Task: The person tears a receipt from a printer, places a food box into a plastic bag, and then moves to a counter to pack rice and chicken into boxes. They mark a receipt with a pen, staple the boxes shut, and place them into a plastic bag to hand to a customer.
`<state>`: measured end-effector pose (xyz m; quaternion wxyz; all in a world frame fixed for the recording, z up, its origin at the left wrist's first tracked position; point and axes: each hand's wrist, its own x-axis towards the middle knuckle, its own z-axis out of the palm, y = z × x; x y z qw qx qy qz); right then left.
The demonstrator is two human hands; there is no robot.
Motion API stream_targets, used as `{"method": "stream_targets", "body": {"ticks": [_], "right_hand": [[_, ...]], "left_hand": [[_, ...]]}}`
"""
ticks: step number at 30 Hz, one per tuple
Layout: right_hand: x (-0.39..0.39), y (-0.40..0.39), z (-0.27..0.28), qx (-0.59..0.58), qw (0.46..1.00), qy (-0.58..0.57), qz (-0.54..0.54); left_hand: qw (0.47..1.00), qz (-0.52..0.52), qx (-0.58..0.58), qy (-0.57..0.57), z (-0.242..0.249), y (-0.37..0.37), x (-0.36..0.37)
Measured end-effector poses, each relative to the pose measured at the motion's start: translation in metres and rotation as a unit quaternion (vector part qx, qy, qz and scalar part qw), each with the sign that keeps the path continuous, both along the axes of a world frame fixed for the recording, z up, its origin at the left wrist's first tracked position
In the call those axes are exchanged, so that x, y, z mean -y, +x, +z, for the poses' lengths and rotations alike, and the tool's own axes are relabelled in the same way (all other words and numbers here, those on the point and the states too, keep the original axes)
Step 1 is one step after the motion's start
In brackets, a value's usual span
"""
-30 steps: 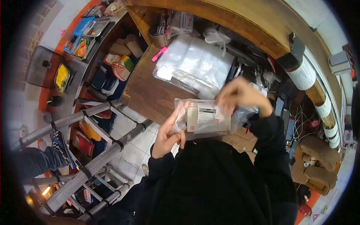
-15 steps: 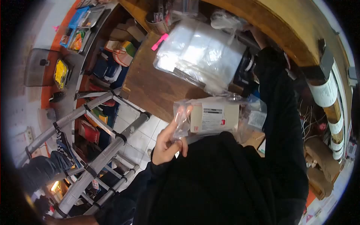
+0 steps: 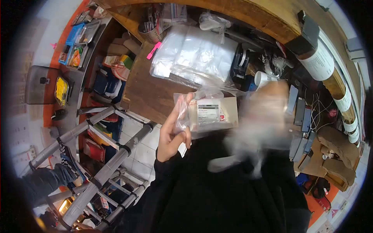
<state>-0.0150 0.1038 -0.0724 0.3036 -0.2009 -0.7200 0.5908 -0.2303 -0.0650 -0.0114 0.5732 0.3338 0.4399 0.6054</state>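
Motion blur obscures the right of the hands (image 3: 268, 105).

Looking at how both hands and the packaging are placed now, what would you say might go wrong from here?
The left hand grips only one end of the clear plastic bag, so the beige rectangular packet with a white label might sag or slide. The blurred right hand could knock the white cup-like object beside it. The loose, translucent plastic below that hand might snag.
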Motion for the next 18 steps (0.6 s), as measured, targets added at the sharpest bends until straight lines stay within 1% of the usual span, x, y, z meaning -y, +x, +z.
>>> {"method": "stream_targets", "body": {"ticks": [1, 2, 4, 5, 6, 7, 8, 9, 10, 11, 12, 13, 14, 15, 16, 17, 18], "right_hand": [[0.003, -0.03, 0.036, 0.019, 0.992, 0.006, 0.127], [0.002, -0.065, 0.03, 0.245, 0.936, 0.126, 0.221], [0.004, -0.074, -0.042, 0.359, 0.905, 0.078, 0.213], [-0.003, -0.067, -0.073, 0.308, 0.922, 0.01, 0.233], [-0.007, -0.063, -0.068, 0.255, 0.932, -0.056, 0.252], [-0.013, -0.055, -0.063, 0.411, 0.881, -0.018, 0.232], [-0.016, -0.043, -0.057, 0.43, 0.864, 0.058, 0.256], [-0.015, -0.031, -0.05, 0.446, 0.84, 0.131, 0.279], [0.01, -0.024, 0.062, 0.469, 0.834, 0.143, 0.254], [0.021, -0.025, 0.086, 0.699, 0.647, 0.168, 0.254], [0.032, -0.004, 0.093, 0.642, 0.702, 0.158, 0.264], [0.045, 0.008, 0.1, 0.628, 0.678, 0.198, 0.327], [0.06, 0.017, 0.112, 0.605, 0.654, 0.237, 0.387], [0.072, 0.029, 0.109, 0.515, 0.659, 0.387, 0.389], [0.081, 0.039, 0.107, 0.411, 0.643, 0.524, 0.378], [0.083, 0.039, 0.114, 0.415, 0.647, 0.521, 0.372], [0.083, 0.035, 0.128, 0.369, 0.716, 0.508, 0.305]], "left_hand": [[1.0, 0.006, 0.013, 0.013, 0.0, 0.002, 0.0], [1.0, 0.007, 0.008, 0.015, 0.0, 0.003, 0.003], [1.0, -0.009, -0.028, 0.012, 0.001, 0.005, 0.009], [0.999, -0.022, -0.035, 0.004, 0.005, 0.005, 0.013], [0.999, -0.02, -0.039, 0.013, 0.007, 0.0, 0.015], [0.973, -0.01, -0.225, 0.048, 0.006, -0.008, 0.016], [0.961, -0.002, -0.276, -0.026, 0.014, -0.013, 0.021], [0.941, -0.002, -0.324, -0.102, 0.021, -0.019, 0.025], [0.915, -0.009, -0.364, -0.176, 0.029, -0.024, 0.029], [0.899, -0.04, -0.394, -0.189, 0.026, -0.033, 0.032], [0.88, -0.073, -0.424, -0.201, 0.024, -0.042, 0.032], [0.879, -0.077, -0.427, -0.199, 0.028, -0.044, 0.03], [0.861, -0.09, -0.466, -0.186, 0.035, -0.044, 0.027], [0.841, -0.102, -0.502, -0.173, 0.039, -0.043, 0.023], [0.84, -0.108, -0.505, -0.169, 0.037, -0.041, 0.017], [0.895, -0.082, -0.433, -0.073, 0.032, -0.035, 0.01], [0.935, -0.055, -0.351, 0.024, 0.03, -0.025, 0.002]]}}
